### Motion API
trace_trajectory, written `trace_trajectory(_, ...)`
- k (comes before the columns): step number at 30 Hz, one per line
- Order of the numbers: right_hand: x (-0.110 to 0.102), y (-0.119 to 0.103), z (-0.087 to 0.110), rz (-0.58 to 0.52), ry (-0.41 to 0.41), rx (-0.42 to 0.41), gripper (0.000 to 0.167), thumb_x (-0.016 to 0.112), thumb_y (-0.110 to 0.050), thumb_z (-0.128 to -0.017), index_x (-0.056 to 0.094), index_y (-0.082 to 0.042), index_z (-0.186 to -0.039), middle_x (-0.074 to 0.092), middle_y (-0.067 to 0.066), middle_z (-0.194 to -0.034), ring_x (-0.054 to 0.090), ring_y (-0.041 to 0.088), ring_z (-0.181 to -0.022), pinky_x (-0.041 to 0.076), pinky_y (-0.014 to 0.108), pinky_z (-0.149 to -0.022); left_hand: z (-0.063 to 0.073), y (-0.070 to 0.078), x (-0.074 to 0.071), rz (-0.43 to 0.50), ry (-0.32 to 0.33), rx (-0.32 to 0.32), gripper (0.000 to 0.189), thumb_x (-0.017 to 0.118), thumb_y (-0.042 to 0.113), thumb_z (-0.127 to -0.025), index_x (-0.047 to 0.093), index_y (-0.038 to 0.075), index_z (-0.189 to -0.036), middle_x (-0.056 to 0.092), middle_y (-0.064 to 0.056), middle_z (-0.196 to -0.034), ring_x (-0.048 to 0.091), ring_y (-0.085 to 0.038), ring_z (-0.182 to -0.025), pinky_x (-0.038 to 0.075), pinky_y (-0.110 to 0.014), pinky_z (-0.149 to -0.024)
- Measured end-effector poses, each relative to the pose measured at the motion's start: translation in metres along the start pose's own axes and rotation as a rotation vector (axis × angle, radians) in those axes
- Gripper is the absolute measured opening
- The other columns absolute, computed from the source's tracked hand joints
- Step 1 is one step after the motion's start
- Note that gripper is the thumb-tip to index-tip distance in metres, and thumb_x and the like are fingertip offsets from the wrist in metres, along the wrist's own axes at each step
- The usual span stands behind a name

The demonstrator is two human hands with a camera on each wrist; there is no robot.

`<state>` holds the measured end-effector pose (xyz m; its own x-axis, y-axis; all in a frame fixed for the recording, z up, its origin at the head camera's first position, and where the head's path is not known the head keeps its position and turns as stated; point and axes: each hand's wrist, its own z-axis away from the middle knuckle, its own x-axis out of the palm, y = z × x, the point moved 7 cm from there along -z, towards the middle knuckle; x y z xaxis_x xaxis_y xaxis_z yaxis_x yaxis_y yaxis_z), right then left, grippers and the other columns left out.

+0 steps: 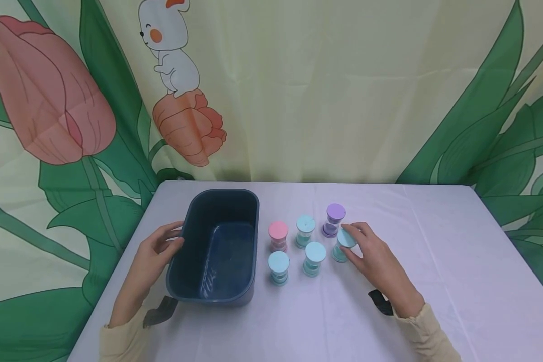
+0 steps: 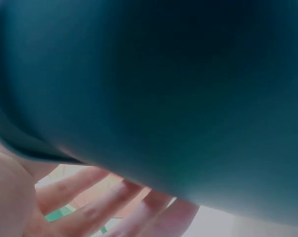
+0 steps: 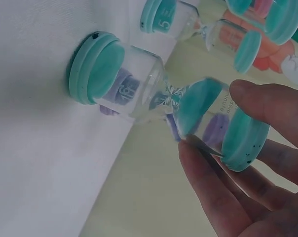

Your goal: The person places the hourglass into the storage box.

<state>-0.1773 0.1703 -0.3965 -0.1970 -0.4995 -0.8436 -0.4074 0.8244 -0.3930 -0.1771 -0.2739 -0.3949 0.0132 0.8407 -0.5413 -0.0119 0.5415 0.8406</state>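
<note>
A dark blue plastic bin (image 1: 212,296) stands on the table's left half. My left hand (image 1: 153,259) rests along its left side, fingertips at the rim; in the left wrist view its fingers (image 2: 97,207) lie stretched against the outer wall. With thumb and fingers, my right hand (image 1: 382,261) pinches the top of a teal sand timer (image 3: 198,111) marked 15, which stands tilted in the right wrist view. Other sand timers are grouped between the bin and this hand: a pink one (image 1: 278,231), a purple one (image 1: 335,213) and more teal ones (image 1: 314,253).
A white cloth covers the table (image 1: 434,241). Behind it hangs a curtain (image 1: 326,100) printed with tulips, leaves and a rabbit on a carrot. Nearest the bin's right wall are the pink timer and a front teal timer (image 1: 278,264).
</note>
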Motion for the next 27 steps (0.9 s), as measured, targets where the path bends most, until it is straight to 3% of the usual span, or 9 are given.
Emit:
trace_trajectory(9,-0.013,-0.009,-0.004,-0.031,0.041,-0.047,0.053,0.084,-0.002,-0.076,0.062,0.001,-0.125,0.058,0.012,-0.114,0.068,0.029,-0.094,0.058,0.044,-0.079,-0.001,0.002,-0.001,0.033,-0.06,-0.025,0.056,0.056,0.038,-0.101,0.042,0.015,-0.15,0.052,-0.018,-0.144,0.055,-0.037,-0.127,0.053,-0.027,-0.086)
trace_trajectory(15,-0.027,-0.016,-0.008,-0.066,0.082,-0.067,0.053,0.083,0.0,-0.076,0.062,0.0,-0.125,0.058,0.01,-0.114,0.069,0.028,-0.093,0.058,0.044,-0.077,-0.003,0.0,-0.003,0.028,-0.085,-0.036,0.058,0.056,0.039,-0.101,0.039,0.017,-0.151,0.05,-0.018,-0.146,0.054,-0.037,-0.129,0.053,-0.034,-0.088)
trace_trajectory(22,-0.041,-0.024,-0.011,-0.086,0.102,-0.079,0.055,0.083,0.001,-0.075,0.063,-0.001,-0.127,0.058,0.01,-0.116,0.068,0.027,-0.095,0.058,0.043,-0.079,-0.006,0.0,-0.003,0.027,-0.084,-0.039,0.059,0.057,0.04,-0.1,0.04,0.016,-0.151,0.05,-0.018,-0.146,0.055,-0.038,-0.128,0.052,-0.035,-0.088)
trace_trajectory(27,-0.049,-0.029,-0.013,-0.089,0.105,-0.079,0.057,0.084,0.001,-0.075,0.063,-0.001,-0.127,0.059,0.01,-0.117,0.068,0.027,-0.096,0.058,0.044,-0.08,-0.006,-0.002,-0.004,0.025,-0.071,-0.048,0.059,0.058,0.041,-0.1,0.041,0.015,-0.15,0.051,-0.019,-0.145,0.054,-0.039,-0.128,0.053,-0.044,-0.091)
